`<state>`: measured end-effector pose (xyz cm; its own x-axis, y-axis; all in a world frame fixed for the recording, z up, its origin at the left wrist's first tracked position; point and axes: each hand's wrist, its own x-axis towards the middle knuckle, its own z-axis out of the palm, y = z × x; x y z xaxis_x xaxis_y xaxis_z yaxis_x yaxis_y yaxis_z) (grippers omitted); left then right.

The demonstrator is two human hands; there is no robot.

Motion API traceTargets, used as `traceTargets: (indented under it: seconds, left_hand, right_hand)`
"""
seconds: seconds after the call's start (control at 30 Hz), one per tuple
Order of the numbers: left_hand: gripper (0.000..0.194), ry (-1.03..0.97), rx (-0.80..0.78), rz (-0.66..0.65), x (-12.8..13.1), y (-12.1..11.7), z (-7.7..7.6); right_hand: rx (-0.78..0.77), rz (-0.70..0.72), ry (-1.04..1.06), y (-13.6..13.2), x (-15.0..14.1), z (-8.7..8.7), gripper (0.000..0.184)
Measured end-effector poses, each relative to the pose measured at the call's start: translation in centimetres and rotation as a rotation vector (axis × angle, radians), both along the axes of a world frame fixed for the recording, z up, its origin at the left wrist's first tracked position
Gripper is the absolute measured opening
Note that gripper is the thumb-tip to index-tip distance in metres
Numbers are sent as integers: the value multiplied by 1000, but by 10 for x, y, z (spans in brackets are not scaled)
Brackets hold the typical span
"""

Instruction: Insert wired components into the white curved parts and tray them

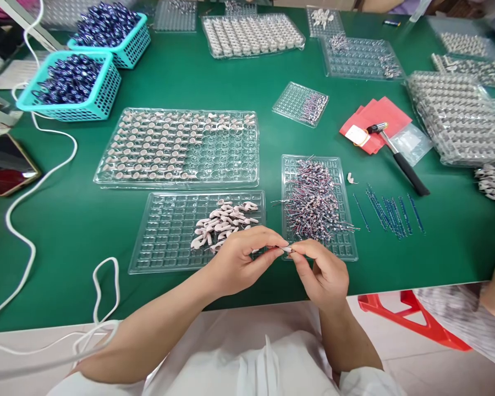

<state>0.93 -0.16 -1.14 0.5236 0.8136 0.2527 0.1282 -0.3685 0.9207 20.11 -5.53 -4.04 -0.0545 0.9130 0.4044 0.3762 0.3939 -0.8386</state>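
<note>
My left hand [247, 257] is closed, pinching a small white earbud shell [287, 249] between thumb and forefinger. My right hand [324, 272] pinches the shell's other end; any tiny part between those fingertips is too small to make out. Just beyond my left hand, a pile of similar white earbud shells [220, 223] lies on a clear plastic tray [160, 236]. Beyond my right hand, a heap of small parts with thin wire leads [313, 198] covers much of another clear tray [350, 250].
A partly filled tray of shells [148, 143] lies farther back. Turquoise baskets [103, 104] hold shiny dark-blue pieces at the left. Rightward are thin blue sticks [391, 214], a black-handled tool [410, 173], red packets [379, 118] and stacked trays [457, 121]. A white cable [14, 206] crosses the left.
</note>
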Motion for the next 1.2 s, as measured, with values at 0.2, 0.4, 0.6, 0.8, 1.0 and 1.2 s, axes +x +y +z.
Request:
traceTargets:
  seconds: [0.2, 0.4, 0.6, 0.8, 1.0, 1.2]
  left_hand:
    - [23, -2, 83, -11, -1, 0, -3]
    - [25, -7, 108, -15, 0, 0, -4]
    - [25, -8, 95, -21, 0, -1, -4]
    - [22, -25, 68, -7, 2, -2, 0]
    - [21, -37, 56, -2, 3, -2, 1]
    - [21, -40, 53, 0, 3, -3, 0]
  right_hand:
    - [-55, 37, 0, 1, 1, 2, 28]
    - [-104, 38, 6, 0, 1, 4, 26]
    - [-60, 31, 52, 0, 1, 2, 32]
    - [-34, 34, 58, -1, 0, 2, 35]
    - [2, 25, 24, 0, -1, 3, 35]
    - [38, 33, -6, 1, -1, 2, 35]
